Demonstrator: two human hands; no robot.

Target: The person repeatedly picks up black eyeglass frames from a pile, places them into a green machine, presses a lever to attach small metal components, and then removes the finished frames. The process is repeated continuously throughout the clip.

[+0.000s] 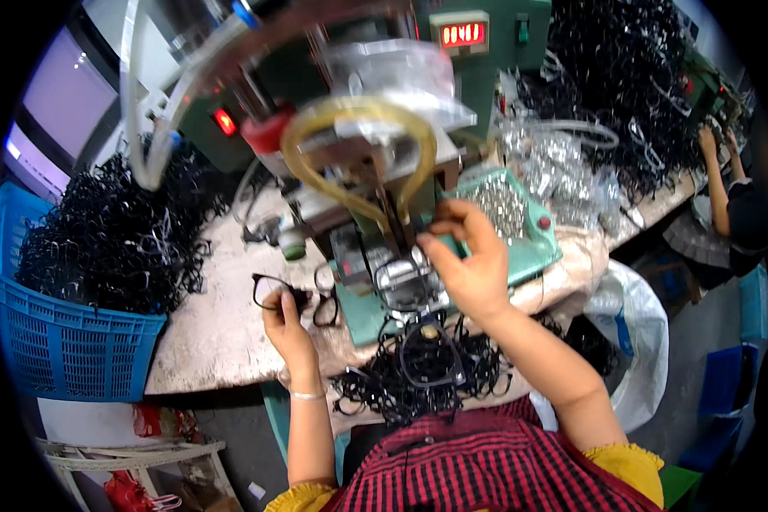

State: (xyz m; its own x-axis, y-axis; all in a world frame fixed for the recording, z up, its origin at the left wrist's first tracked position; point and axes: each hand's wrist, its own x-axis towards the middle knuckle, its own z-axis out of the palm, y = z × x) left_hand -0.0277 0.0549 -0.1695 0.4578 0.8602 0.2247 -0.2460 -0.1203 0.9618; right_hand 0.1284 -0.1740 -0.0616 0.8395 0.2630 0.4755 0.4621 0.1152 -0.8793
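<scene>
Your left hand (286, 328) pinches a black eyeglass frame (275, 290) on the worktable (205, 333); your right hand (469, 264), fingers curled, pinches something at the press machine (375, 256), likely loading hardware. Next, the frame needs seating squarely under it.

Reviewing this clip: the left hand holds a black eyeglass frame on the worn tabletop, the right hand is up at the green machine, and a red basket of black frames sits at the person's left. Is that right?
Not quite. The basket heaped with black frames is blue, not red, as the head view shows. The rest stands: the left hand holds a black eyeglass frame on the tabletop, and the right hand is up at the green machine.
</scene>
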